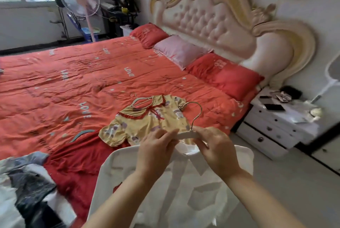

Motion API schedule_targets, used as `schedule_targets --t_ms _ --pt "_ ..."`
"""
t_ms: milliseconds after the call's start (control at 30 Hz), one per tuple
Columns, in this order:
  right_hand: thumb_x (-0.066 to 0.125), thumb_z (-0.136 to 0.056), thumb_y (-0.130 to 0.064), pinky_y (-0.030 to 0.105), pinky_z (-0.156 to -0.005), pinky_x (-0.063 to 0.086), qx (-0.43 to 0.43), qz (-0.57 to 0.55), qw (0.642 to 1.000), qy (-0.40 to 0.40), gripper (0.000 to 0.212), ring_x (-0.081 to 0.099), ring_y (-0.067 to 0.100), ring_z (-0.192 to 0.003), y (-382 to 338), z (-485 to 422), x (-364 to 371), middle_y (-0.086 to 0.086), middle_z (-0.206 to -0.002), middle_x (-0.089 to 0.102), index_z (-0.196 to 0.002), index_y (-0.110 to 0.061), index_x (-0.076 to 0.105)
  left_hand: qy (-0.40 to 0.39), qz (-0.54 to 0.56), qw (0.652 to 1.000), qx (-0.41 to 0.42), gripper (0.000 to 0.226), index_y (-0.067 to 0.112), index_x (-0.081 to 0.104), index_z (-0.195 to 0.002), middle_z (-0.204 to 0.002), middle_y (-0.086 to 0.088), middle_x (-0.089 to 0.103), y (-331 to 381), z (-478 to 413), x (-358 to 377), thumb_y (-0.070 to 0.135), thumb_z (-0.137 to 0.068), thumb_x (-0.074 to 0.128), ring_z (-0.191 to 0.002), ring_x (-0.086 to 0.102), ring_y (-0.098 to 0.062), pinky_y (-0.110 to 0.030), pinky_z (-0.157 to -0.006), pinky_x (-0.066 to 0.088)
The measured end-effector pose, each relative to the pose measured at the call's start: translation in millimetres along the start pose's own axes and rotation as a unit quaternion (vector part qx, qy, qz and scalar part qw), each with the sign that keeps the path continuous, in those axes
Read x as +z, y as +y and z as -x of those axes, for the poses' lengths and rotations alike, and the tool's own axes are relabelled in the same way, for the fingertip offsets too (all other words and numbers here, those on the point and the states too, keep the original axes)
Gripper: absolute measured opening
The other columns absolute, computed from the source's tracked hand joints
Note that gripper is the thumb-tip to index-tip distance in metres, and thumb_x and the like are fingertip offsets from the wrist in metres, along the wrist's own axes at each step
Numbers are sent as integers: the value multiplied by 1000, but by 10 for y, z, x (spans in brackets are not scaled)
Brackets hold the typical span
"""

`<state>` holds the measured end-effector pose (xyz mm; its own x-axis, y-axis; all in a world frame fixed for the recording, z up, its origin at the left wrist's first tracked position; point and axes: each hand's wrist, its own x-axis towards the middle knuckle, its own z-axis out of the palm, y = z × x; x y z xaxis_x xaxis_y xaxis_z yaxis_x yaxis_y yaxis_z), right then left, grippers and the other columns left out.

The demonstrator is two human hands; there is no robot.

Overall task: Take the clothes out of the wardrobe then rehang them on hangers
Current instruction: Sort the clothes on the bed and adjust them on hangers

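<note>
Gripping a white hanger (186, 134) at both ends, the person stands at the foot-side edge of the bed (73, 80). The left hand (156, 147) pinches the hanger's left end between thumb and curled fingers. The right hand (215, 145) closes its fingers round the right end, just below the metal hook, which curves up over the bed. A white shirt (165, 181) hangs beneath the hands, its collar up against the hanger bar and its body falling toward the camera. Whether the hanger's arms are already inside the shoulders cannot be told.

Just beyond the hands, a small yellow dress (147, 119) with red trim lies flat on the orange quilt, a pale hanger (141, 101) showing at its neck. A grey hanger (82, 133) lies bare on the quilt to its left. A red garment (73, 169) and a blurred grey-and-black heap of clothes (24, 181) lie nearer, at the bed's near edge.
</note>
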<state>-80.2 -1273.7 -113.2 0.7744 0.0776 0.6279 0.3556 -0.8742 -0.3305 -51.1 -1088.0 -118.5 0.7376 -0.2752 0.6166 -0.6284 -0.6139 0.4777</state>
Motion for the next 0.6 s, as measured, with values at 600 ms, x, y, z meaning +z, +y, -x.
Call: schedule_targets --t_ms 600 --pt "50 -81 -36 36 -70 45 4 112 994 6 38 63 31 -72 2931 -1172 -635 5 -82 67 -107 -16 69 -22 84 995 -52 38 19 71 -106 -84 -6 65 739 -2023 2500 33 -80 47 -72 64 -26 -31 -63 52"
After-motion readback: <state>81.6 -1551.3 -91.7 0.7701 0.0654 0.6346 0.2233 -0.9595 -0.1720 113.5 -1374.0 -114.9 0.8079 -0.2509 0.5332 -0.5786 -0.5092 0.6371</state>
